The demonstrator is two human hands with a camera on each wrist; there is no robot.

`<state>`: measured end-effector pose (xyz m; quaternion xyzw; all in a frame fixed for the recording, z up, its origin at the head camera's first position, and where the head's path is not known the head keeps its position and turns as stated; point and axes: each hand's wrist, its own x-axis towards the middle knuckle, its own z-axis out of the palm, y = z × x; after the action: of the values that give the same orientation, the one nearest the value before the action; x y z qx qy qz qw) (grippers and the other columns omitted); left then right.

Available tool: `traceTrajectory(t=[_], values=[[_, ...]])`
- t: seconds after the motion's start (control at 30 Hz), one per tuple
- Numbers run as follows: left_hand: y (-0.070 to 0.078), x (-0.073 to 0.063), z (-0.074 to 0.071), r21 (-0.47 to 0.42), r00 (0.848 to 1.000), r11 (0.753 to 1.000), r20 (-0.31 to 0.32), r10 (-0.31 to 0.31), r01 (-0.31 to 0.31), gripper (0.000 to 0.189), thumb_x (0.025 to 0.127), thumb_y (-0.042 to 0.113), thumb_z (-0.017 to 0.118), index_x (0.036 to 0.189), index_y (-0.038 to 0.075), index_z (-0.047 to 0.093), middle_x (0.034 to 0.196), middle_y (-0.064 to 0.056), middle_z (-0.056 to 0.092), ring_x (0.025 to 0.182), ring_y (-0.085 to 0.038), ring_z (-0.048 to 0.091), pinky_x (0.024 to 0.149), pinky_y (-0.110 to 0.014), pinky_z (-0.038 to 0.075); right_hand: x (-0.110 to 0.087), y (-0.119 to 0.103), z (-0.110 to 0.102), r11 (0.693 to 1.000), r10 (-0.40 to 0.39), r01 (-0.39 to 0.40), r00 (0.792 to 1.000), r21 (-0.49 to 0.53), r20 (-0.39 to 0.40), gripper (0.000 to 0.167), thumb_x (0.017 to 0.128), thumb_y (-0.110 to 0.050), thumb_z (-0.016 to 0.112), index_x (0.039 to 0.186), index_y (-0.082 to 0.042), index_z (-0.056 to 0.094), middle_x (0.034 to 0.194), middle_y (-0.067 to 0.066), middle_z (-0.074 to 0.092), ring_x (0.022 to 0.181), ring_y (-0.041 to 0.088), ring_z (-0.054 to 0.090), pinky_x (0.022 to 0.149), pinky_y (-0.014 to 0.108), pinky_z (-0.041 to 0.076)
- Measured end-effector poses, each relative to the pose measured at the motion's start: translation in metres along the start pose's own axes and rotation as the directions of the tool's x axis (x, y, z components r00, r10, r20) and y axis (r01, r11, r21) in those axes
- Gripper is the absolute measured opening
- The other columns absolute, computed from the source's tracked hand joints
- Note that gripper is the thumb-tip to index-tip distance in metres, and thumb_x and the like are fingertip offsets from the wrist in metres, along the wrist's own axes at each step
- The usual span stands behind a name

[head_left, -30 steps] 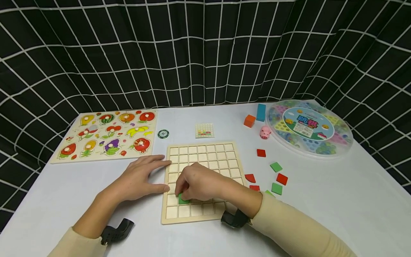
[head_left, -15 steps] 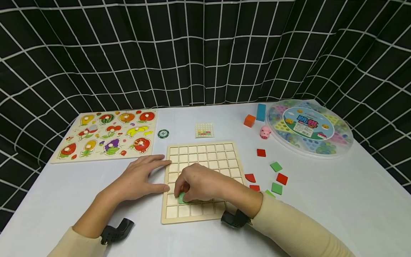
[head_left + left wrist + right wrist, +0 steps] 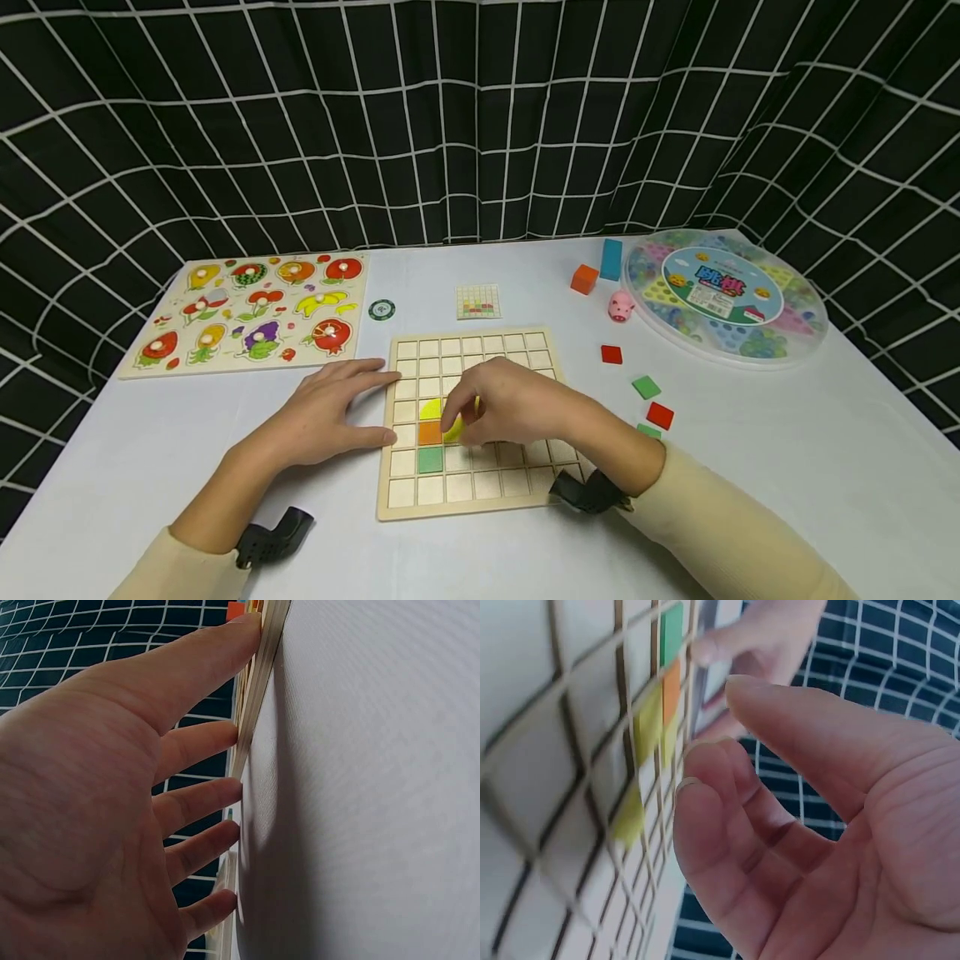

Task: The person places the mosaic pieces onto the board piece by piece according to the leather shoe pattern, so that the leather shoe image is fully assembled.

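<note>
Your left hand (image 3: 327, 414) lies flat with fingers straight against the grid board's (image 3: 480, 482) left edge at frame centre. Your right hand (image 3: 517, 404) hovers loosely curled over the board, empty, beside yellow tiles (image 3: 431, 409).

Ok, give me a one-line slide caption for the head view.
Left hand steadies a wooden grid board while the right hand hovers over green, orange and yellow tiles.

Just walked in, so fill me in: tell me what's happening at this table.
A person is filling a wooden grid board with coloured tiles. The left hand rests flat against the board's left edge, steadying it. The right hand hovers over the middle with fingers loosely curled. Green, orange and yellow tiles sit in cells; loose tiles lie to the right.
</note>
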<state>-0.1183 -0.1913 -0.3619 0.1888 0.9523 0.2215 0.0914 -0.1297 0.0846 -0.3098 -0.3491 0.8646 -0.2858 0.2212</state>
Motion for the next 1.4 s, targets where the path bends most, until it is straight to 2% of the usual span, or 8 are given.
traceTrajectory(t=[0.13,0.37,0.67,0.83,1.03,1.23,1.4], values=[[0.0,0.001,-0.001,0.006,1.0,1.0,-0.004,0.001,-0.001,0.076,0.082,0.051,0.083,0.149,0.027,0.057,0.16,-0.01,0.046,0.15,-0.038,0.035,0.118,-0.069,0.027,-0.016,0.012,-0.013,1.0,0.029,-0.029,0.999,0.007,-0.025,0.017,0.086,-0.005,0.081,0.096,-0.018,0.082,0.083,-0.007,0.065,0.082,0.011,0.059,0.069,0.024,0.052],[0.001,-0.001,-0.002,0.0,1.0,1.0,-0.014,0.007,-0.007,0.075,0.082,0.051,0.083,0.148,0.026,0.058,0.16,-0.01,0.046,0.149,-0.039,0.035,0.117,-0.069,0.027,-0.042,0.035,-0.032,0.999,0.05,-0.05,0.999,0.022,-0.011,0.016,0.086,-0.007,0.082,0.099,-0.018,0.082,0.091,-0.006,0.071,0.085,0.011,0.06,0.073,0.025,0.055],[-0.001,0.0,0.0,0.002,1.0,1.0,-0.015,0.01,-0.01,0.075,0.082,0.052,0.083,0.148,0.027,0.058,0.16,-0.009,0.046,0.15,-0.039,0.035,0.117,-0.069,0.027,-0.077,0.058,-0.048,0.985,0.17,-0.17,0.985,-0.008,0.013,0.017,0.085,-0.009,0.083,0.099,-0.019,0.079,0.09,-0.005,0.07,0.086,0.013,0.061,0.071,0.025,0.056],[-0.001,0.001,-0.001,0.001,1.0,1.0,-0.01,0.01,-0.01,0.075,0.082,0.051,0.083,0.148,0.026,0.058,0.16,-0.009,0.046,0.149,-0.038,0.036,0.118,-0.068,0.027,-0.09,0.067,-0.044,0.982,0.19,-0.19,0.981,-0.002,0.033,0.019,0.085,-0.007,0.082,0.099,-0.019,0.077,0.085,-0.007,0.065,0.081,0.011,0.061,0.068,0.024,0.055],[-0.001,0.001,0.001,-0.001,1.0,1.0,-0.009,0.01,-0.01,0.075,0.082,0.051,0.083,0.148,0.026,0.058,0.16,-0.009,0.046,0.15,-0.038,0.035,0.117,-0.068,0.027,-0.099,0.068,-0.032,0.978,0.19,-0.191,0.982,-0.086,-0.019,0.023,0.082,-0.005,0.083,0.094,-0.023,0.074,0.086,-0.011,0.066,0.081,0.008,0.059,0.07,0.022,0.053],[-0.001,-0.001,0.002,-0.004,1.0,1.0,-0.009,-0.005,0.004,0.075,0.082,0.049,0.083,0.149,0.026,0.057,0.16,-0.01,0.045,0.15,-0.039,0.034,0.118,-0.069,0.026,-0.096,0.06,-0.025,0.932,0.285,-0.29,0.957,-0.218,-0.055,0.024,0.082,-0.009,0.085,0.085,-0.026,0.069,0.078,-0.011,0.059,0.077,0.009,0.053,0.066,0.024,0.047],[-0.001,-0.001,0.001,-0.004,1.0,1.0,-0.008,-0.004,0.004,0.075,0.082,0.05,0.083,0.149,0.026,0.057,0.16,-0.009,0.045,0.15,-0.039,0.033,0.118,-0.069,0.026,-0.096,0.058,-0.021,0.914,0.315,-0.32,0.947,-0.249,-0.061,0.023,0.081,-0.01,0.086,0.085,-0.024,0.069,0.077,-0.009,0.057,0.077,0.01,0.051,0.064,0.024,0.045]])
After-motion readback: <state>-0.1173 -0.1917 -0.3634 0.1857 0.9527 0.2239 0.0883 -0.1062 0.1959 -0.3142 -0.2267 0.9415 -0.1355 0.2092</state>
